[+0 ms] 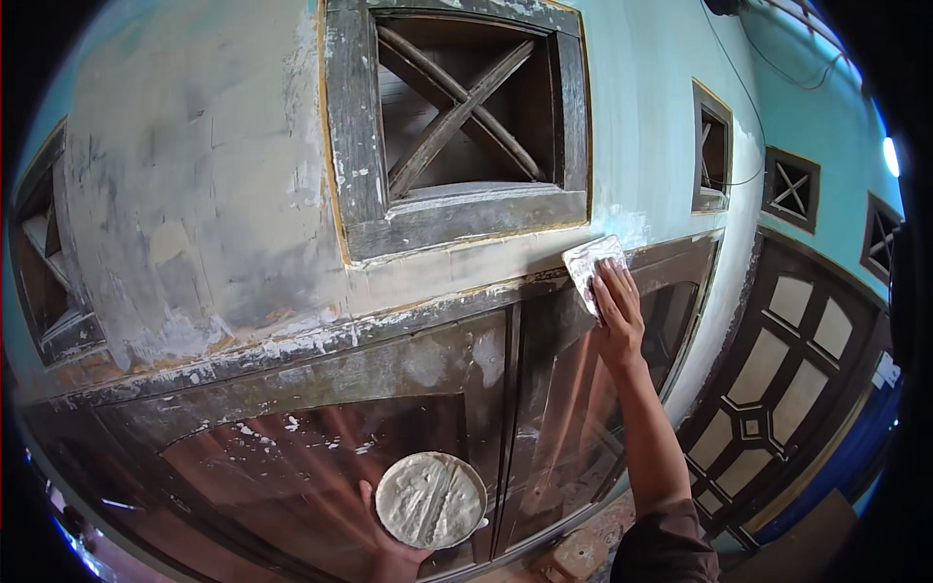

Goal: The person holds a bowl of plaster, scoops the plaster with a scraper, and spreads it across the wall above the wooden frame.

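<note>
My left hand (389, 546) supports a round shallow dish (381, 503) from below, its thumb up along the left rim. White putty (430, 497) fills the dish, ridged down the middle. Up and to the right, my right hand (619, 309) grips a flat, putty-smeared spreader (586, 258). The fingers lie over its face, and its upper end meets the wall strip between the wooden vent frame (466, 219) and the door frame (671, 257). A fresh whitish patch (622, 223) shows on the turquoise wall beside it.
Dark wooden doors with glass panes (321, 476) stand below the wall (194, 194), spotted with white. Another panelled door (777, 360) is at the right, with small crossed-bar vents (791, 188) above it. A loose cable (741, 87) hangs at upper right. A brownish block-like object (573, 557) sits low down.
</note>
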`<state>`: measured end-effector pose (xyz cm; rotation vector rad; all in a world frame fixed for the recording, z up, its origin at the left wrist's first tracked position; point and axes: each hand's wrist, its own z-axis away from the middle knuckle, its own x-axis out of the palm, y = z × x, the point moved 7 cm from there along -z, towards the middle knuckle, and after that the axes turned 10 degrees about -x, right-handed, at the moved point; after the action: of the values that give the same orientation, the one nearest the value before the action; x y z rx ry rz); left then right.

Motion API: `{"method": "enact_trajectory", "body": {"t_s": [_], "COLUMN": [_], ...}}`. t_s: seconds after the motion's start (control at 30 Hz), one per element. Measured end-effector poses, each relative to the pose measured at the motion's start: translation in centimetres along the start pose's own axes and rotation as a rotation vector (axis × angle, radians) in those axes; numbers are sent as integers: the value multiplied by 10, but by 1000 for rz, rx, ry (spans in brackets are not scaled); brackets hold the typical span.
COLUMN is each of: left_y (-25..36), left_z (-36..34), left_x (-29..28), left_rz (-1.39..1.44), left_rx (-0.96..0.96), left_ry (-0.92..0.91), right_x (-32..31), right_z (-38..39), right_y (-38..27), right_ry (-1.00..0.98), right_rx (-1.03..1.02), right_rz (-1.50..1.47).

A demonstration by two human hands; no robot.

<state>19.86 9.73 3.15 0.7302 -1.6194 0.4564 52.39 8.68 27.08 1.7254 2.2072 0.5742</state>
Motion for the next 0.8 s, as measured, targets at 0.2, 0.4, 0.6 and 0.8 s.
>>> {"method": "enact_trajectory", "body": {"t_s": [0.2,0.4,0.6,0.8], "left_y": [-4,-2,-12,3], "left_z": [-4,-10,-8,-13], "left_x": [8,4,29,-13], "left_rz": [17,-36,17,36], "left_rx": [-21,-35,-27,-3], "left_ry": [-4,-14,-18,2], "right_x": [10,29,38,39], "right_z": [1,2,16,31], "right_y": [21,29,36,22], "right_ry": [69,-71,-131,-136], "right_rx": [74,77,135,203], "right_rz": [54,21,-48,-74]}}
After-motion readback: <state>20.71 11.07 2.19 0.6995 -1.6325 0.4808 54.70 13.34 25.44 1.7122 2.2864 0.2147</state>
